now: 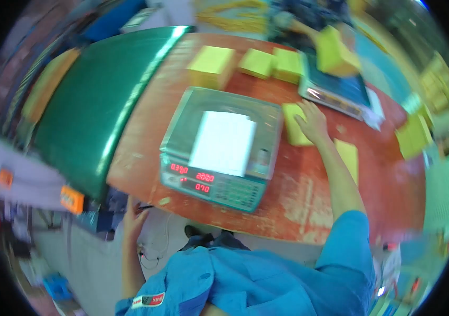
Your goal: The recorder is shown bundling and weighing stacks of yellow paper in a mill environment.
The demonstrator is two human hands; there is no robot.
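Observation:
My right hand (314,124) reaches across the red tabletop and touches a yellow box-shaped pack (292,131), its fingers stretched over the right side. To the left of that pack stands a green-grey digital scale (180,126) with lit red digits and a keypad. A white stack of what looks like paper (222,143) lies on the scale's plate. My left hand (134,217) is low beside the table's near left edge, its fingers apart and slightly blurred. A dark thin shape shows by its fingertips; I cannot make it out.
Several yellow packs (211,66) stand along the red table's (140,158) far side; another yellow pack (346,158) lies beside my right forearm. Across the table, a person's hands hold a yellow pack (335,55) over a second scale (335,100). A green conveyor-like surface (98,95) runs along the left.

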